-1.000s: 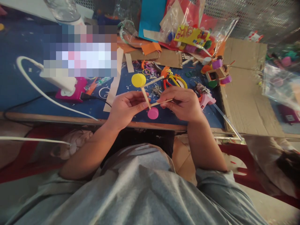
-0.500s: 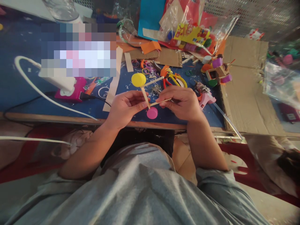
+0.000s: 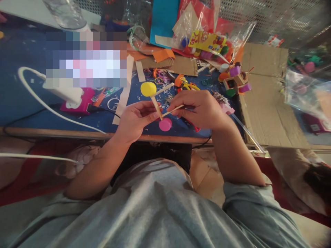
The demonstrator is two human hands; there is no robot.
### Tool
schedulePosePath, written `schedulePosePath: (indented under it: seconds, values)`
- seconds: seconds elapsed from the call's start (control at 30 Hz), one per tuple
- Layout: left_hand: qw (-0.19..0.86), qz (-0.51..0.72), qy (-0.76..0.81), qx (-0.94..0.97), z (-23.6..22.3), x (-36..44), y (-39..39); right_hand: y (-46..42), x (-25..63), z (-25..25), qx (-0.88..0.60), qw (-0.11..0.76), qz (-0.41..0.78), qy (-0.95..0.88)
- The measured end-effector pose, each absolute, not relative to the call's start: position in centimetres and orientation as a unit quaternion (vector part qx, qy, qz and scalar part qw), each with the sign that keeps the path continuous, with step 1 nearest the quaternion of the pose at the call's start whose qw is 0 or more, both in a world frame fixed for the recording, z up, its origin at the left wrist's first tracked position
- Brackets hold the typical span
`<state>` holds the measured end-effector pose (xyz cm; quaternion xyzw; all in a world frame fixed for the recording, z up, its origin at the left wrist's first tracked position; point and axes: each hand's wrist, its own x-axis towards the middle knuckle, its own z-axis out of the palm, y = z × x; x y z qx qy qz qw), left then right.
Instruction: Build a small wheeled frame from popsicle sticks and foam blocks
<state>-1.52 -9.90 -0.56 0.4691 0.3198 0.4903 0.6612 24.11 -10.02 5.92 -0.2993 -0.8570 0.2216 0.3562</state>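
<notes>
A small frame of wooden sticks is between my hands above the blue table. A yellow disc sits at its far corner and a pink disc at its near corner. My left hand grips the near corner between thumb and fingers. My right hand pinches the near side stick, which points right. The other side stick runs right from the yellow disc. Beneath my right hand, a red-handled tool is partly hidden.
A pink glue gun with a clear glue stick lies right of my hand, beside cardboard. Behind it stands a wooden model with coloured discs. A magenta power adapter with cables is on the left. Paper scraps litter the table.
The view has shifted slightly. My right hand has slid a little left along the near stick, and the red handle now shows below it. The left hand keeps its grip.
</notes>
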Motion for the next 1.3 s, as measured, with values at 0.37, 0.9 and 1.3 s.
schedulePosePath:
  seconds: [0.37,0.9,1.3]
  values:
    - [0.675,0.497,0.324,0.439,-0.5,-1.6,-9.7,-6.2,24.8,6.6,-0.204,0.312,0.261,-0.890]
    - [0.655,0.489,0.337,0.467,-0.6,-1.6,-9.4,-6.0,25.2,4.7,-0.183,0.355,0.230,-0.887]
    - [0.652,0.490,0.334,0.472,-0.5,-1.5,-9.5,-6.4,25.2,4.6,-0.181,0.361,0.224,-0.887]
